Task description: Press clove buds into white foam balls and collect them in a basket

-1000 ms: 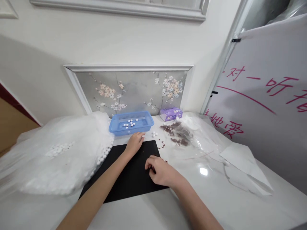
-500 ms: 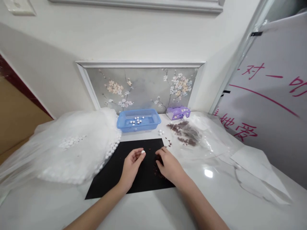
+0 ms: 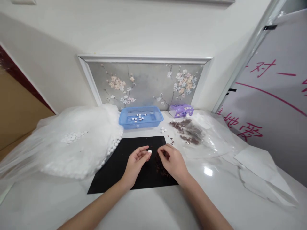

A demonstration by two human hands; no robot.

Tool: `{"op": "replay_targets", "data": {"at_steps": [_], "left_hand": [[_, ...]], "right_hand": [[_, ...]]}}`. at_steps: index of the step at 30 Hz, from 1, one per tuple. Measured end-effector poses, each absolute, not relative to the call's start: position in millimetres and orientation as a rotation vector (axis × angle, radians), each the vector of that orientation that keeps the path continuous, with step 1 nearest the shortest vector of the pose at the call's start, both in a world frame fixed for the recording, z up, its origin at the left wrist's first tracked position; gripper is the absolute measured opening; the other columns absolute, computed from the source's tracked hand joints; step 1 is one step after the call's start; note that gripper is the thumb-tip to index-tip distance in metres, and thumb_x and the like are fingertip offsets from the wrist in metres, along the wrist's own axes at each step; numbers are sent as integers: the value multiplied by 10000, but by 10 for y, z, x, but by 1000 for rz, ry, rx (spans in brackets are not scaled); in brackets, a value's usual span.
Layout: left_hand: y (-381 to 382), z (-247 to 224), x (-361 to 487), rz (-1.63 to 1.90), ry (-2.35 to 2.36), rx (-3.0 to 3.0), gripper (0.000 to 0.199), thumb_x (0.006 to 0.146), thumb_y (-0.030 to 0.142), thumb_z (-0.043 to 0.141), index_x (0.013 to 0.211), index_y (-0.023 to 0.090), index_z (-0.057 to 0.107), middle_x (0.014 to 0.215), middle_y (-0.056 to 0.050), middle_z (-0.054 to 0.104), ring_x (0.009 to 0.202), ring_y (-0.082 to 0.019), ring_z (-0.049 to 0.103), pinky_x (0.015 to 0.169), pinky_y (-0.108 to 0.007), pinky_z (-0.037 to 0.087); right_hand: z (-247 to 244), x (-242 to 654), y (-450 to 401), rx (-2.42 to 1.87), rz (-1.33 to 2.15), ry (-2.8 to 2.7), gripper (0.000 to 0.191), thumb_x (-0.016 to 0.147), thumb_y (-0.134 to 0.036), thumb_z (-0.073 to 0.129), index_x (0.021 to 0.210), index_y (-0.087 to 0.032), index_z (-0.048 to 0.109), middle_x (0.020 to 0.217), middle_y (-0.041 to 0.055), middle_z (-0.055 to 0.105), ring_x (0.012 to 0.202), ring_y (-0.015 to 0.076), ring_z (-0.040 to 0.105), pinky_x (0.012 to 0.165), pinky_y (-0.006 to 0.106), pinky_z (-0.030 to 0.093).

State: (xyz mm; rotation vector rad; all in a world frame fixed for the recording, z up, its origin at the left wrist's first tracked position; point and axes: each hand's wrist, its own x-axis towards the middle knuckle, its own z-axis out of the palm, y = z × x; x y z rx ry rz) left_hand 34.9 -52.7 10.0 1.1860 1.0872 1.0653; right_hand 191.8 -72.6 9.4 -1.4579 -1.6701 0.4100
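My left hand pinches a small white ball between thumb and fingertips, above a black sheet. Facing it, my right hand has its thumb and index finger pressed together; whatever is between them is too small to make out. Just under and beside my right hand lies a heap of small dark brown pieces, partly covered by the hand. The ball and the right fingertips are a short gap apart.
Behind the sheet stands a blue basket with several white balls. A large clear bag of white balls bulges at left. On the right are a plastic bag with brown pieces, a purple tissue pack and white paper.
My right hand has lifted from the brown heap, and its fingers have closed into a pinch. My left hand has brought the white ball closer to it. The view has shifted slightly.
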Motion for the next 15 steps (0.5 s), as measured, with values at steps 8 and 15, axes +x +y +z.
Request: {"op": "replay_targets", "data": {"at_steps": [8, 15], "left_hand": [[-560, 108, 385, 939, 982, 1096, 209, 696, 338, 712, 833, 181, 692, 813, -15, 684, 764, -113, 615, 729, -200, 480], [-532, 83, 356, 922, 941, 1035, 215, 698, 314, 721, 868, 183, 713, 831, -22, 703, 768, -96, 615, 729, -170, 471]], "right_hand": [[123, 1898, -756, -1214, 380, -1633, 122, 827, -142, 489, 780, -185, 593, 754, 2, 554, 542, 84, 464, 514, 206, 382], [110, 1875, -780, -1204, 358, -1669, 111, 881, -153, 438, 829, -189, 529, 799, 12, 518, 631, 101, 498, 587, 218, 401]]}}
